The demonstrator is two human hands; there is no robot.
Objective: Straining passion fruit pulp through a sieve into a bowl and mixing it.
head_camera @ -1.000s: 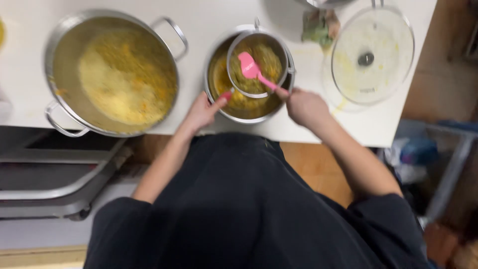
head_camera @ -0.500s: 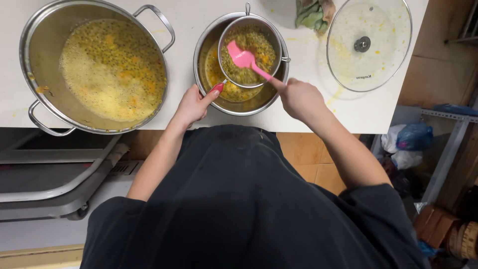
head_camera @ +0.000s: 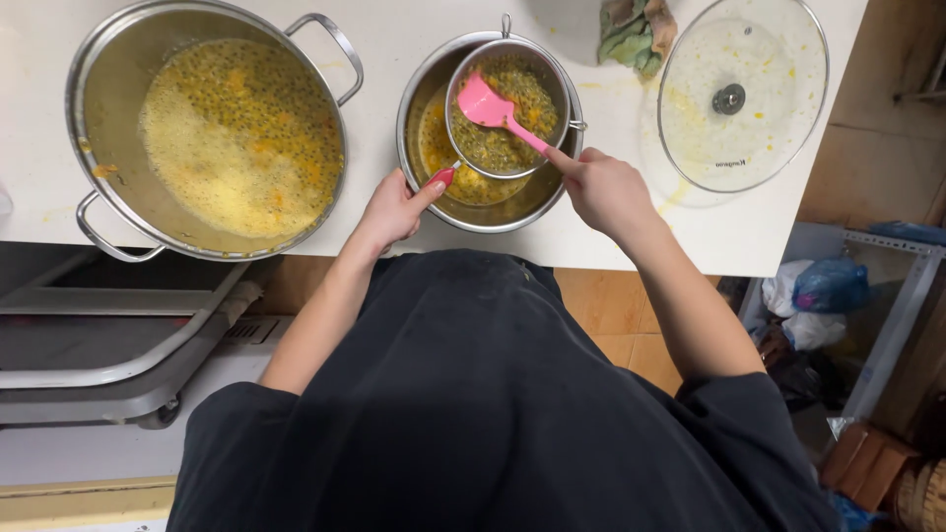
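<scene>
**Spatula shifts left in the sieve**

The right hand (head_camera: 603, 189) pinches the pink silicone spatula (head_camera: 498, 110); its blade now lies farther left in the round steel sieve (head_camera: 508, 103). The left hand (head_camera: 394, 209), fingers curled, still grips the sieve's handle over the small steel pot (head_camera: 490, 197) near the counter's front edge.

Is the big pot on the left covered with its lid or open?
Open. The big pot shows its yellow seeded pulp uncovered, and a glass lid lies flat on the counter at the right.
</scene>
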